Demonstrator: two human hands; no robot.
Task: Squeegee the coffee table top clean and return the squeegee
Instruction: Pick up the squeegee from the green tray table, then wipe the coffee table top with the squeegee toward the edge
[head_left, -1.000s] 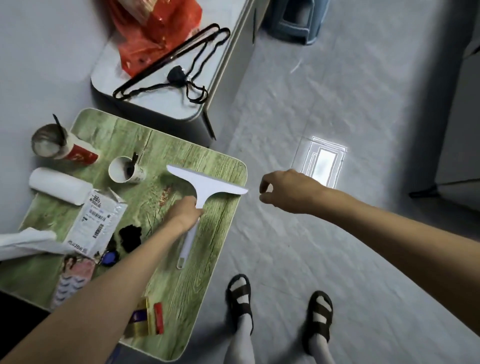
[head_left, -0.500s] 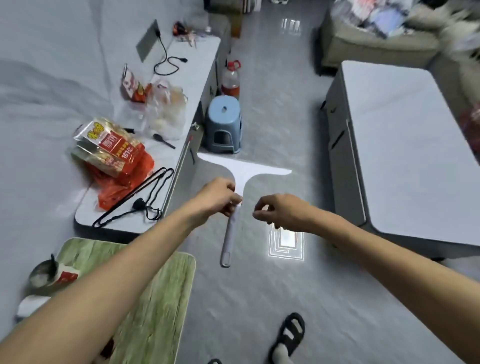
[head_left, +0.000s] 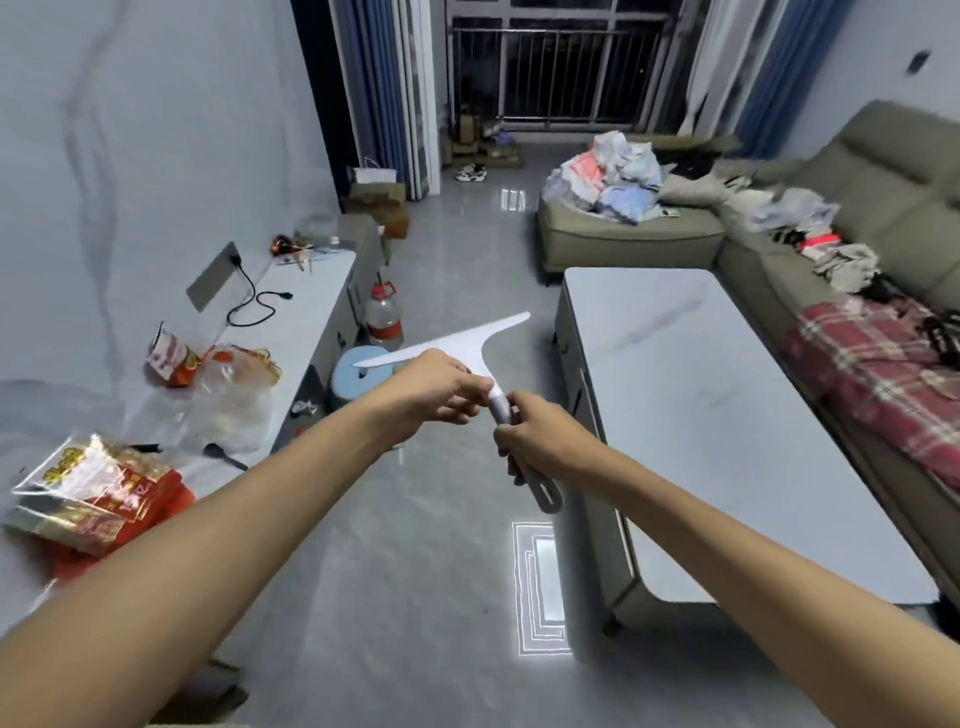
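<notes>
A white squeegee with a wide blade and a grey handle hangs in the air in front of me, over the floor. My left hand pinches the neck just below the blade. My right hand grips the grey handle lower down, and the handle's looped end sticks out below it. The white coffee table stands to the right of both hands, its top bare, with the squeegee just left of its near left edge.
A long low white cabinet runs along the left wall with snack bags, a cable and a plastic bag on it. A blue stool and a bottle stand beside it. A cluttered sofa lies behind the coffee table.
The view has swung up from the green side table to the room. The squeegee was lifted off that table by my left hand, and my right hand has now taken hold of its handle.
</notes>
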